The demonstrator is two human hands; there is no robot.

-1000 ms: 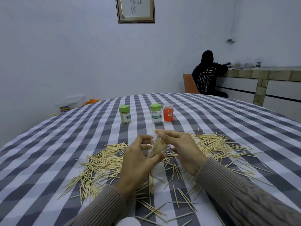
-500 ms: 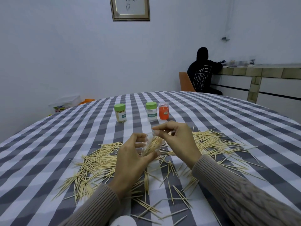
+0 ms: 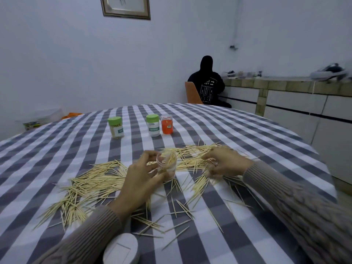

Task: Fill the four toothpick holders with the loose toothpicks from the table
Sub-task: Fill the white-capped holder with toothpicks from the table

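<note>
Far left, beyond the bench edge: a clear plastic tub [image 3: 41,119] against the wall, contents blurred.

Bench [image 3: 57,149]: round-edged, covered in a grey-and-white checked cloth; far rim curves from left to right, right rim drops toward a low tiled counter [image 3: 297,88]. Bare cloth lies on the left side and across the far half behind the holders.

Left toothpick pile [image 3: 89,185]: loose toothpicks fanned from the near-left cloth up toward the left hand.

Green-lidded holder [image 3: 116,127]: upright, lid on, toothpicks visible inside; well apart from both hands, far side.

White lid-like object [image 3: 122,249]: at the near edge, partly cut off by the frame bottom; identity unclear.

Left hand [image 3: 142,180]: raised over the middle of the bench, fingers curled around an open clear holder [image 3: 167,164]. The holder is tilted, mouth toward the far left, with a bundle of toothpicks inside.

Second green-lidded holder [image 3: 153,125]: upright, lid on, just left of the orange holder [image 3: 167,125], which stands uncapped; whether the two touch cannot be told.

Scattered toothpicks [image 3: 179,208]: sparse singles on the near cloth between the two sleeves.

Right toothpick pile [image 3: 194,155]: dense spread between the clear holder and the right hand.

Right hand [image 3: 225,162]: low on the right pile, fingers curled, fingertips pinching at toothpicks; motion blur hides how many.

Background right: a seated person in a dark hooded top [image 3: 208,84] on an orange chair [image 3: 192,94], back turned.
</note>
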